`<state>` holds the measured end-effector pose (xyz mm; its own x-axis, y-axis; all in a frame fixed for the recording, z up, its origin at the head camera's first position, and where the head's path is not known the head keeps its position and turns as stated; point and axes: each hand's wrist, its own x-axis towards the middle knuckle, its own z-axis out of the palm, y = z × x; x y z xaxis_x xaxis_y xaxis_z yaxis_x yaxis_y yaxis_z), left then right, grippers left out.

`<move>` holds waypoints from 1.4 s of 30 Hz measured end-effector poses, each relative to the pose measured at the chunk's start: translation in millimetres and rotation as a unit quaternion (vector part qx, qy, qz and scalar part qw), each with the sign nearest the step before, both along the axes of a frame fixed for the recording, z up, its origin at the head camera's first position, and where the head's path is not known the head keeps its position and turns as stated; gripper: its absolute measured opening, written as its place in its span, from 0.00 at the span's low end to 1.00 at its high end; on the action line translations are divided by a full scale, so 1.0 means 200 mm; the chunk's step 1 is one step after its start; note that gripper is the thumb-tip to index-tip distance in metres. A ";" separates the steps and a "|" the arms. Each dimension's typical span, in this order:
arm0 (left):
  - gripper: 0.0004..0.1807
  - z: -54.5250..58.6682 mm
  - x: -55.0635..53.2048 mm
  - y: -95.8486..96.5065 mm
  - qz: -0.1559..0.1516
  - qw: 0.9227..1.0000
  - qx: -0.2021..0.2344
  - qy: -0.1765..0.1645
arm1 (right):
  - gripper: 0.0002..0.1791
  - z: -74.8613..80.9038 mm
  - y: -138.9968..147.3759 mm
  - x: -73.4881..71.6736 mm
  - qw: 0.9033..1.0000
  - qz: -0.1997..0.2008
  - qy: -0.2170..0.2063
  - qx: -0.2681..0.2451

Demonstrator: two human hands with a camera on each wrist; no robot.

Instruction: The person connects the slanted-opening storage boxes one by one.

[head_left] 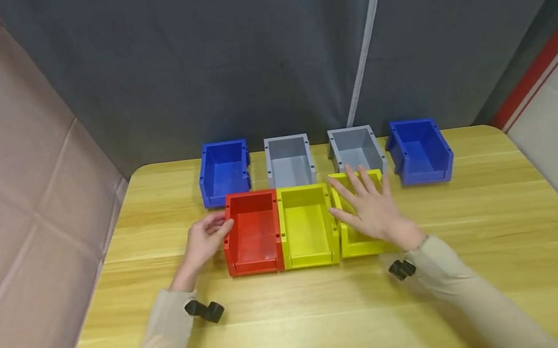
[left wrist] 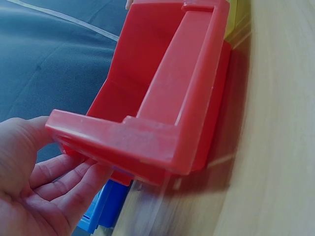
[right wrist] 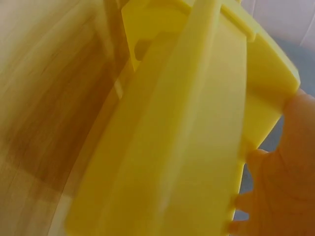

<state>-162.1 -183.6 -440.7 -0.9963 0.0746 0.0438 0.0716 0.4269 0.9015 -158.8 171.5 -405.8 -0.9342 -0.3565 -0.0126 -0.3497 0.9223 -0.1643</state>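
A red plastic storage bin (head_left: 253, 234) stands in the front row, at the left end. My left hand (head_left: 205, 240) holds its left side wall, thumb at the top rim and fingers against the outer face, as the left wrist view shows along the wall (left wrist: 113, 142). Side by side with it stands a yellow bin (head_left: 306, 225). To the right of that is a second yellow bin (head_left: 366, 239), slightly turned. My right hand (head_left: 375, 213) lies spread over this bin with straight fingers, its thumb at the left rim and its fingertips by the back edge.
Behind stand a blue bin (head_left: 225, 174), a grey bin (head_left: 289, 161), another grey bin (head_left: 355, 147) and a second blue bin (head_left: 422, 152). A dark curtain (head_left: 213, 55) hangs along the back edge of the wooden table (head_left: 297, 339).
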 end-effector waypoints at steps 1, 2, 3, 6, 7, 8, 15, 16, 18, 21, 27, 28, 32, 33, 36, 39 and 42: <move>0.20 0.00 0.00 0.00 -0.001 1.000 0.001 0.003 | 0.39 0.00 0.00 0.00 1.000 0.000 0.000 0.000; 0.19 0.01 0.00 0.01 -0.001 1.000 0.001 0.003 | 0.39 0.00 0.00 0.00 1.000 0.000 -0.001 0.000; 0.20 0.01 0.01 0.01 -0.001 1.000 0.002 0.001 | 0.39 0.00 0.00 0.00 1.000 0.001 -0.003 0.001; 0.19 -0.01 0.00 0.00 0.000 1.000 -0.004 0.005 | 0.39 -0.01 0.00 0.01 1.000 0.001 -0.002 0.006; 0.20 -0.03 0.00 -0.01 0.002 1.000 0.000 0.002 | 0.39 -0.02 0.00 0.01 1.000 0.001 -0.001 0.006; 0.19 -0.04 0.00 -0.01 0.005 1.000 -0.001 -0.003 | 0.39 -0.02 0.00 0.02 1.000 0.001 0.000 0.007; 0.19 -0.05 0.00 -0.01 0.010 1.000 -0.003 -0.006 | 0.39 -0.07 0.00 0.02 1.000 0.006 0.008 0.016; 0.19 -0.05 0.00 -0.01 0.010 1.000 -0.003 -0.006 | 0.39 -0.08 0.00 0.02 1.000 0.007 0.006 0.019; 0.20 -0.05 0.00 -0.01 0.007 1.000 -0.004 -0.005 | 0.39 -0.10 0.00 0.02 1.000 0.008 0.003 0.024; 0.20 -0.05 0.00 -0.01 0.001 1.000 -0.002 -0.004 | 0.39 -0.12 0.01 0.02 1.000 0.005 0.008 0.018; 0.20 -0.05 -0.01 0.00 -0.003 1.000 0.003 0.008 | 0.39 -0.14 0.01 0.02 1.000 0.004 0.019 0.010; 0.20 -0.05 -0.01 0.00 -0.004 1.000 0.001 0.008 | 0.39 -0.14 0.01 0.02 1.000 0.003 0.018 0.011; 0.19 -0.04 -0.02 0.01 -0.010 1.000 -0.006 0.009 | 0.39 -0.15 0.02 0.03 1.000 -0.002 0.018 0.008; 0.19 -0.04 -0.02 0.01 -0.010 1.000 -0.004 0.007 | 0.39 -0.15 0.02 0.03 1.000 -0.002 0.018 0.007; 0.18 -0.03 -0.02 0.01 -0.007 1.000 -0.002 0.007 | 0.39 -0.14 0.02 0.01 1.000 0.003 0.010 0.001; 0.18 -0.03 -0.02 0.00 0.001 1.000 0.000 0.002 | 0.39 -0.11 0.02 -0.02 1.000 0.020 -0.011 0.003; 0.18 -0.02 -0.02 -0.01 0.003 1.000 -0.002 -0.003 | 0.38 -0.06 0.04 -0.06 0.999 0.036 -0.013 -0.026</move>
